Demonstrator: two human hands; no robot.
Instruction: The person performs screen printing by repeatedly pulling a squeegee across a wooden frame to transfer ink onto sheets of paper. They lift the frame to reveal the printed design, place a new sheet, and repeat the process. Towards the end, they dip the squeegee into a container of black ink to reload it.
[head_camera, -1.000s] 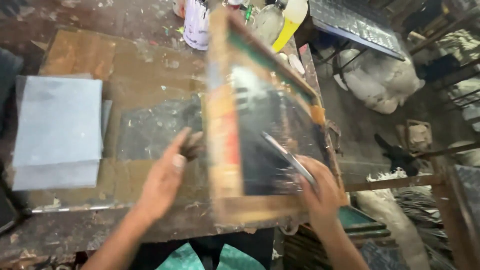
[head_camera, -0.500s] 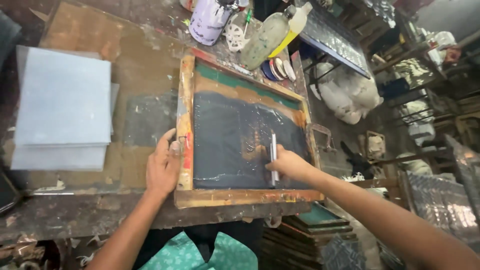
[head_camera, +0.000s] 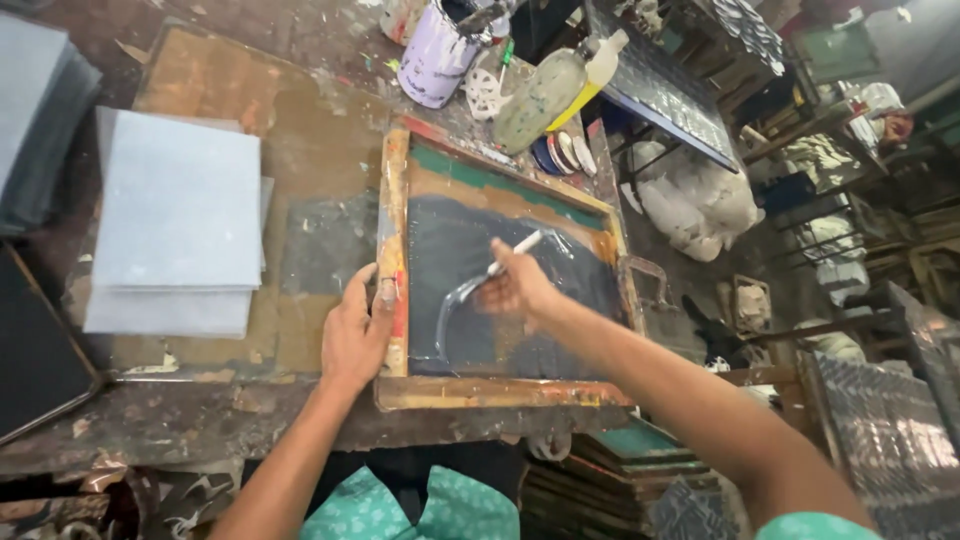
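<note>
Near the tabletop's front edge, your left hand (head_camera: 357, 330) lies open on the wooden screen frame (head_camera: 392, 250); your right hand (head_camera: 515, 287) grips a blurred squeegee (head_camera: 492, 270), its blade hard to make out.

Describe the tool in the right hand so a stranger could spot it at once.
Find the wooden screen frame on the stained worktable, steadied at its left rail by the left hand. Over its dark mesh, the right hand holds a slim tool, the only thing there with a white handle.
</note>
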